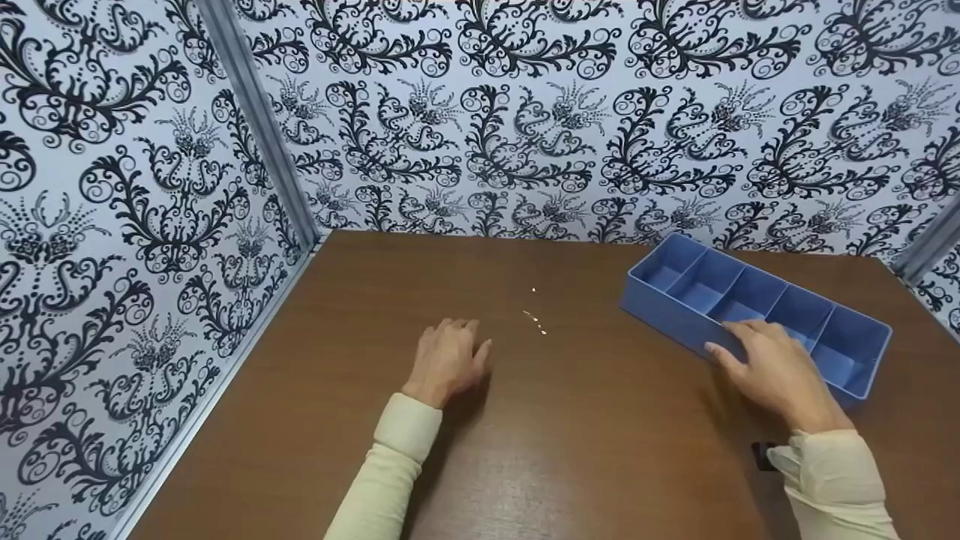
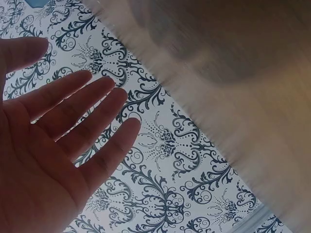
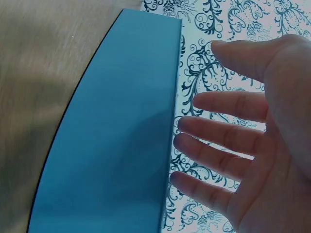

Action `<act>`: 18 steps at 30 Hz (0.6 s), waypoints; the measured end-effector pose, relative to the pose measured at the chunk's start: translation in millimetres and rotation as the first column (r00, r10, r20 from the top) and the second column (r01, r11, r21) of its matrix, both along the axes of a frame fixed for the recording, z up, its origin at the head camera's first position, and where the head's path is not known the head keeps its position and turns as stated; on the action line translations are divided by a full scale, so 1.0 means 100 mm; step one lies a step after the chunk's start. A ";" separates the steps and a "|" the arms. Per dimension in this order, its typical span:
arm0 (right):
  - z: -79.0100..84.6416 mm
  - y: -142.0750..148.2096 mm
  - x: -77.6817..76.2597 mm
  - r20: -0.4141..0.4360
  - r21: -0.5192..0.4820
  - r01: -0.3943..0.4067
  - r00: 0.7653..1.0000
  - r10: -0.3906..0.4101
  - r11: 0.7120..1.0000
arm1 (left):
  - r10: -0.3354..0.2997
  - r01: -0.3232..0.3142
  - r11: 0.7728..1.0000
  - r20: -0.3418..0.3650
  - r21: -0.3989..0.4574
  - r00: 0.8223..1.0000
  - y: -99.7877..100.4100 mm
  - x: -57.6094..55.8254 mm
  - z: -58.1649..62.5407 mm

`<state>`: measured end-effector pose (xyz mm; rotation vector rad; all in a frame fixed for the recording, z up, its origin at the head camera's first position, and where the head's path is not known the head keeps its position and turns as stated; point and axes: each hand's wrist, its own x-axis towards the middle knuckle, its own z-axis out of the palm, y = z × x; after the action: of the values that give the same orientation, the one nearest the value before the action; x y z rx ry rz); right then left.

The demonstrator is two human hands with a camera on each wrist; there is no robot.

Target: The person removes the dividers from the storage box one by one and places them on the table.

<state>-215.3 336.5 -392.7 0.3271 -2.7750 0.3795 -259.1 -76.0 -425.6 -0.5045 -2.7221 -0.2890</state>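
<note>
Our right hand (image 1: 780, 367) holds nothing: its fingers are extended and apart, and they lie at the near long rim of the blue tray (image 1: 667, 315). Whether the fingertips touch this rim, we cannot tell. The tray lies forward of this hand, on the right side of the table (image 1: 585, 420). Its long axis runs obliquely, from the far left end to the near right end. Our left hand (image 1: 448, 361) is well apart from it, palm down and also without any object, so the right one is clearly nearer.

The tray is rectangular, smooth and probably plastic, with thin dividers that make five compartments in a row. The table is brown, with a wood look and a soft shine; some small pale marks (image 1: 543, 331) show on it. Farther out, the white wall (image 1: 536, 150) carries black curling ornaments.
</note>
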 end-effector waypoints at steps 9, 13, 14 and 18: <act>-0.04 0.05 -0.11 -0.042 -0.007 0.025 0.999 -0.025 1.000 | -0.014 0.013 1.000 -0.008 -0.018 1.000 0.02 0.01 0.01; -0.05 0.07 -0.15 -0.046 0.022 0.048 0.998 -0.046 0.999 | -0.012 0.012 1.000 -0.010 -0.024 1.000 0.03 0.01 0.01; -0.06 0.08 -0.16 -0.047 0.029 0.051 0.998 -0.050 0.998 | -0.012 0.011 1.000 -0.007 -0.024 1.000 0.03 0.01 0.01; -0.08 0.10 -0.18 -0.081 0.049 0.047 0.996 -0.043 0.998 | -0.017 0.017 1.000 -0.006 -0.019 1.000 0.04 0.02 0.01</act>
<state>-233.3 346.4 -400.6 0.2852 -2.7120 0.2788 -257.2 -72.2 -424.7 -0.5333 -2.7181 -0.2661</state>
